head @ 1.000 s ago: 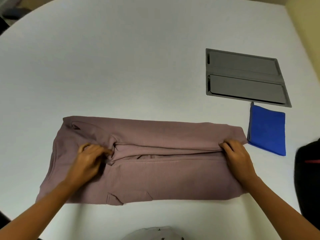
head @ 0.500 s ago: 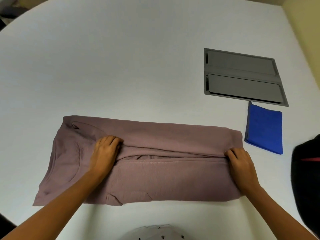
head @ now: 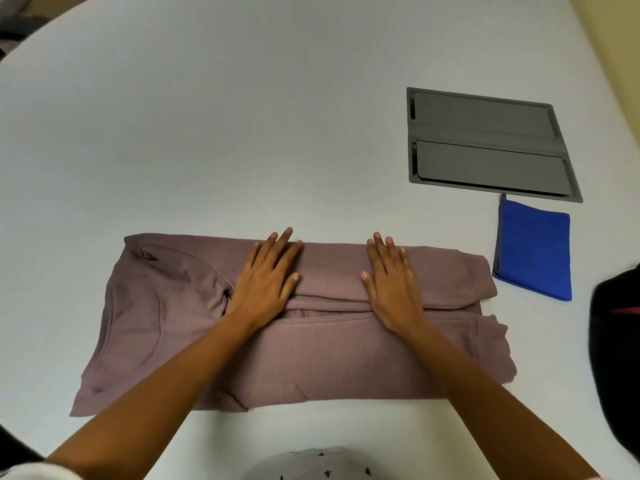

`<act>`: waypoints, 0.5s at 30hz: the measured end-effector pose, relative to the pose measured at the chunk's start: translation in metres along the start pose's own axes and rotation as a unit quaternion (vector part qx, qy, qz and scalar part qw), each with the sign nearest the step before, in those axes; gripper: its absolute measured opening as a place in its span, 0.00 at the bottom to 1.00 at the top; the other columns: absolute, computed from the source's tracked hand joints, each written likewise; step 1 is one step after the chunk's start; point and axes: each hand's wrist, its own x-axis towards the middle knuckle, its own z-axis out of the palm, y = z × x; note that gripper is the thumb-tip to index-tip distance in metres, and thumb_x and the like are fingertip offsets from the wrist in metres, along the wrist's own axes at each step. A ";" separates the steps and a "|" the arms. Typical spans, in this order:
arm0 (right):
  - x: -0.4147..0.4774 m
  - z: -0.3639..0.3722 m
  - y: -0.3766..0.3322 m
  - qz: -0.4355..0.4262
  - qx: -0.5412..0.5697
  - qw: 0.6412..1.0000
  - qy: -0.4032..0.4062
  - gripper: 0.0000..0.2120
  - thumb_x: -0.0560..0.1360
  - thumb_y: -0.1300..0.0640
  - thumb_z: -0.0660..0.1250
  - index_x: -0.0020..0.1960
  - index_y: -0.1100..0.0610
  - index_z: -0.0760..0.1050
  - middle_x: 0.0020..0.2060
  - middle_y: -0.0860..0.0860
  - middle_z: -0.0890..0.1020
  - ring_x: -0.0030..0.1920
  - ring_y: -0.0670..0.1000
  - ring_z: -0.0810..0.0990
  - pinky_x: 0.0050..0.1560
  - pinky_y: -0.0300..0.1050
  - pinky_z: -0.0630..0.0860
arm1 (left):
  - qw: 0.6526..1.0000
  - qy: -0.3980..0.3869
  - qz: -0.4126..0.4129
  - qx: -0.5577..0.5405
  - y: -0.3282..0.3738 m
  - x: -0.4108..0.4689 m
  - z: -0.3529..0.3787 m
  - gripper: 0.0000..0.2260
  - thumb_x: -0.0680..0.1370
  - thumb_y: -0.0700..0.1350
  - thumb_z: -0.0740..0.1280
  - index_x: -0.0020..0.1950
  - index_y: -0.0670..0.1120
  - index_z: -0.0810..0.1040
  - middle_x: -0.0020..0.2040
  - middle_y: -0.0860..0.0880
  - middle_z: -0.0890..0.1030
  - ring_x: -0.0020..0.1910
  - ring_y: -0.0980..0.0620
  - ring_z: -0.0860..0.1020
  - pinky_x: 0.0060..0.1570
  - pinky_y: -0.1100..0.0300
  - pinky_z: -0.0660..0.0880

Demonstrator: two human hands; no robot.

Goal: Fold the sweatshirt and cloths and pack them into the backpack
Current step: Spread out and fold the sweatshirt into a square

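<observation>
A mauve sweatshirt [head: 166, 306] lies folded into a long band across the near middle of the white table. My left hand [head: 268, 278] presses flat on its far folded layer, fingers straight and spread. My right hand [head: 391, 282] lies flat on the same layer, a little to the right. A folded blue cloth [head: 535, 254] rests on the table just right of the sweatshirt. The black backpack [head: 616, 358] shows only partly at the right edge.
A grey recessed panel [head: 485, 147] with two flaps sits in the table [head: 242, 116] beyond the blue cloth. The table edge curves away at the far left. A pale yellow wall rises at the far right.
Both hands left the sweatshirt's fold edges and moved toward its middle. They went from pinching the fabric to lying flat on the folded layer.
</observation>
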 end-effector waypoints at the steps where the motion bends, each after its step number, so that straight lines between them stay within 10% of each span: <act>1: -0.002 0.004 0.010 0.021 -0.006 1.000 -0.019 0.31 0.81 0.41 0.41 0.78 0.55 0.42 0.78 0.52 0.46 0.78 0.51 0.41 0.76 0.49 0.39 | 1.000 -0.015 -0.008 0.015 -0.004 -0.001 0.007 0.26 0.81 0.56 0.49 0.79 0.50 0.54 0.79 0.47 0.51 0.78 0.47 0.50 0.75 0.45 0.48; 10: -0.021 -0.011 0.097 0.212 -0.049 0.976 -0.003 0.38 0.78 0.36 0.32 0.79 0.58 0.48 0.78 0.56 0.52 0.78 0.57 0.49 0.76 0.57 0.46 | 0.997 -0.030 -0.046 0.045 -0.019 -0.007 0.027 0.27 0.82 0.58 0.43 0.79 0.53 0.45 0.79 0.47 0.43 0.78 0.49 0.43 0.75 0.47 0.42; 15: -0.020 -0.011 0.050 0.141 -0.008 0.990 0.027 0.33 0.81 0.41 0.39 0.78 0.60 0.44 0.78 0.56 0.47 0.78 0.54 0.43 0.77 0.52 0.41 | 0.997 -0.034 -0.045 0.043 -0.020 -0.006 0.027 0.27 0.81 0.58 0.44 0.79 0.53 0.46 0.80 0.47 0.45 0.78 0.48 0.44 0.75 0.47 0.42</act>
